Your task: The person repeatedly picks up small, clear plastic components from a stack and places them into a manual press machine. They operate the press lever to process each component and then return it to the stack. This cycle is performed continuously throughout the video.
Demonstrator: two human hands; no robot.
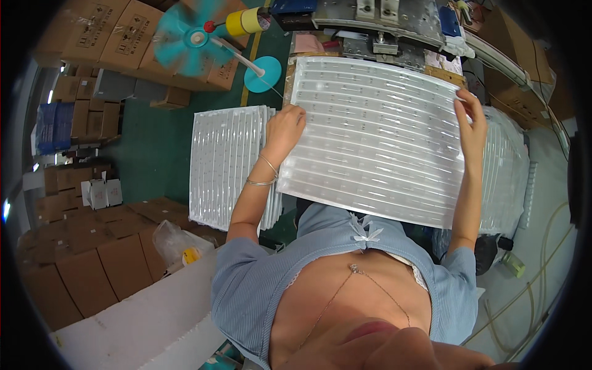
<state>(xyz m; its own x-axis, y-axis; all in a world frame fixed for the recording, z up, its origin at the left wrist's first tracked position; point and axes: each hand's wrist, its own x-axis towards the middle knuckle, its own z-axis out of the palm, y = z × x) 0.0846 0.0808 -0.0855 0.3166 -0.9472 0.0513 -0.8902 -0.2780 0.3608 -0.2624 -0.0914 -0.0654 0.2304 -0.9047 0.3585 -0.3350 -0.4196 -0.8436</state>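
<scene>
Room: a packed work area with a green floor point(148, 135), brown cartons point(102, 265) banked along the left and a teal fan point(197, 40) near the top (its blades a blur).
Machine: a metal press-like rig point(382, 28) stands at the top, just beyond the work.
White ribbed panel: the broad sheet point(370, 135) lies in front of the person's body, its near edge by the waist and its far edge close to the machine.
Left hand: the hand point(287, 129) is curled on the panel's left edge, seemingly clamped there; the underside of the grip is hidden.
Right hand: the hand point(472, 117) pinches the right edge near the far corner, well apart from the left.
Handling: probably light for its breadth, rather bendy, and slick on its glossy face; the small marks along the rows suggest parts that pressing could harm. Opposite edges look the best hold, keeping fingers off the ribs.
Stacks: similar panels make a neat pile point(225, 160) at the left; another ribbed stack point(502, 172) at the right sits under clear plastic.
Containers: the cartons' contents cannot be seen; a clear bag point(169, 240) lies at lower left beside something yellow, whether inside it I cannot tell.
</scene>
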